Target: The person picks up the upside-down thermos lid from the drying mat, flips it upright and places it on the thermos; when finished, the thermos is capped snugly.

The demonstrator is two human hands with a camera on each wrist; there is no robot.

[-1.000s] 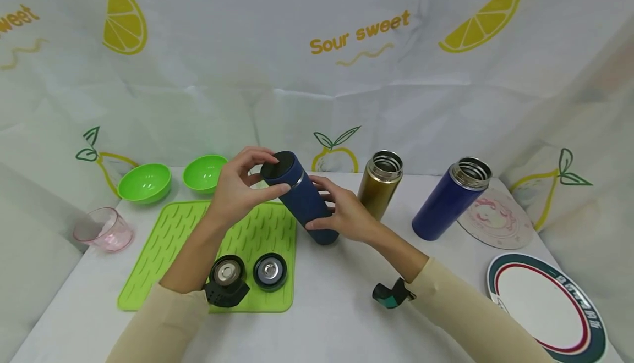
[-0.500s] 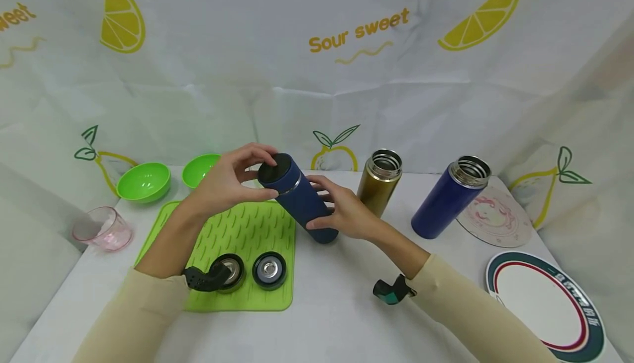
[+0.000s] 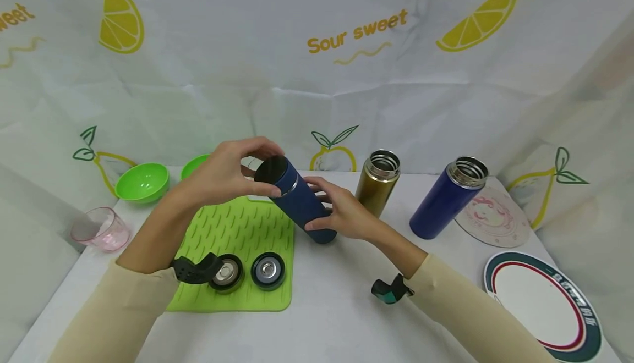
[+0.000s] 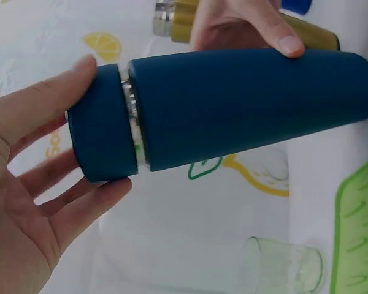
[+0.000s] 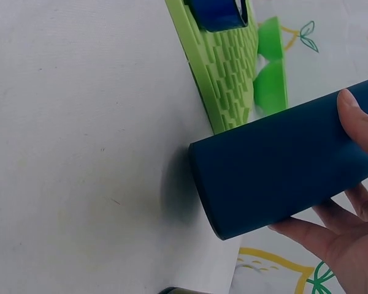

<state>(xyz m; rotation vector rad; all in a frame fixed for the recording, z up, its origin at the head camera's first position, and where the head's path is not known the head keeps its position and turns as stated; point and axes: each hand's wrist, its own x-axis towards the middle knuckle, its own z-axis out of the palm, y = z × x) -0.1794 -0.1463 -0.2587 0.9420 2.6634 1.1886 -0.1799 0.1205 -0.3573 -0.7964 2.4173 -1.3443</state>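
Note:
A dark blue vacuum flask (image 3: 304, 206) leans left, its black-topped lid (image 3: 271, 170) toward my left hand (image 3: 218, 173). That hand grips the lid, thumb on the near side and fingers on the far side. In the left wrist view a narrow gap shows the metal neck (image 4: 132, 101) between the lid (image 4: 103, 125) and the flask body (image 4: 245, 110). My right hand (image 3: 344, 209) holds the body around its lower half. The flask's base (image 5: 211, 202) is tilted, and in the right wrist view a shadow lies on the white table beside it.
Right of the flask stand an uncapped gold flask (image 3: 376, 190) and an uncapped indigo flask (image 3: 438, 206). Two lids (image 3: 227, 273) lie upturned on the green mat (image 3: 238, 231). Green bowls (image 3: 142, 182) and a pink glass (image 3: 106, 231) stand left. A white oval plate (image 3: 540, 302) lies right.
My left hand has shifted slightly left and turned around the lid, its forearm swinging left. The lid has moved slightly left. My right hand stays almost still on the flask body.

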